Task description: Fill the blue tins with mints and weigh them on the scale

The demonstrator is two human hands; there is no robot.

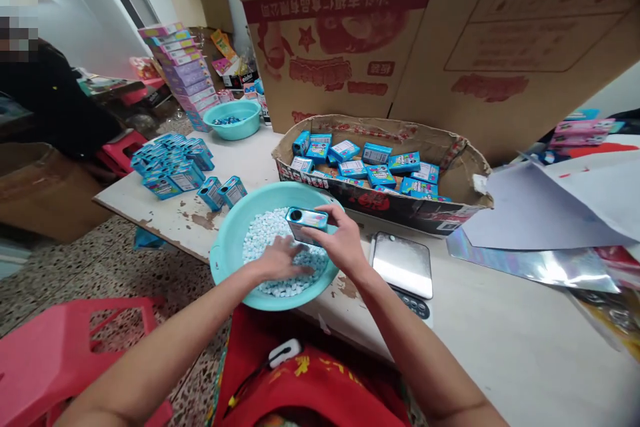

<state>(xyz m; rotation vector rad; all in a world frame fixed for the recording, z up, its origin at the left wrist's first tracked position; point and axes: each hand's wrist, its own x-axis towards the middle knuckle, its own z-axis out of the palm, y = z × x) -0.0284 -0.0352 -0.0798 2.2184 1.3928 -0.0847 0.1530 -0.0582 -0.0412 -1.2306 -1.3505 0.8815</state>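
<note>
A turquoise basin (225, 240) holds many small pale candies (265, 227). Over its right side, my right hand (343, 240) grips a small blue box (306, 219) between thumb and fingers; a dark round hole shows at the box's upper left end. Low in the basin, my left hand (283, 259) is among the candies with its fingers spread and slightly blurred. Two similar boxes (233, 192) stand on the table just beyond the basin's left rim, near a larger cluster of blue boxes (173, 163).
A cardboard tray (465, 180) of blue boxes lies behind the basin. A scale (403, 267) sits to the right, beside papers (540, 207). Farther back are another turquoise basin (250, 121) and stacked cartons (187, 77). A person (45, 87) is at the left, near pink stools (55, 340).
</note>
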